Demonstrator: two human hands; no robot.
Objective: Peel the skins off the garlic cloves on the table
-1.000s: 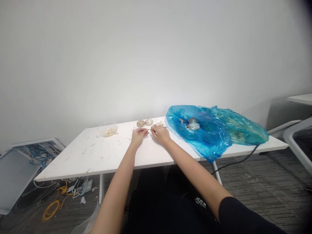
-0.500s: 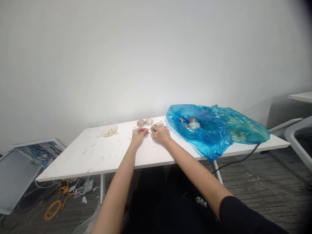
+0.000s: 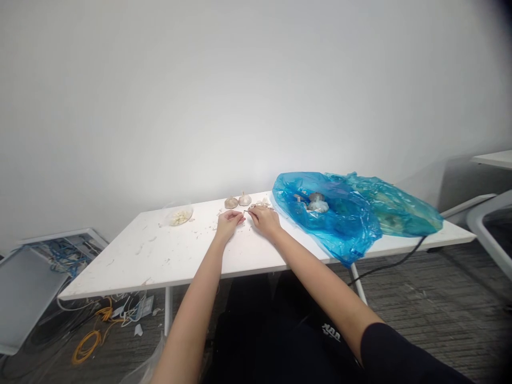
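My left hand (image 3: 230, 222) is closed in a pinch over the white table (image 3: 160, 261), and whatever it holds is too small and hidden to name. Close beside it, my right hand (image 3: 264, 218) pinches too; a tiny brownish bit shows at its fingertips, its kind unclear. The two sets of fingertips are a small gap apart. Just beyond them stand two whole garlic bulbs, a tan one (image 3: 231, 202) and a paler one (image 3: 245, 199). Garlic skins (image 3: 263, 202) lie behind my right hand.
To the left, a clear bowl (image 3: 170, 212) contains peeled garlic cloves (image 3: 180, 217). An open blue plastic bag (image 3: 340, 224) with garlic bulbs (image 3: 318, 202) inside lies at right, beside a greenish bag (image 3: 400, 208). Skin scraps dot the tabletop. Orange cable (image 3: 86, 346) lies on the floor.
The fingertips have shifted very slightly. A thin dark line between them earlier now shows as a small brownish bit by my right fingertips. Bulbs, bowl and bags stay put.
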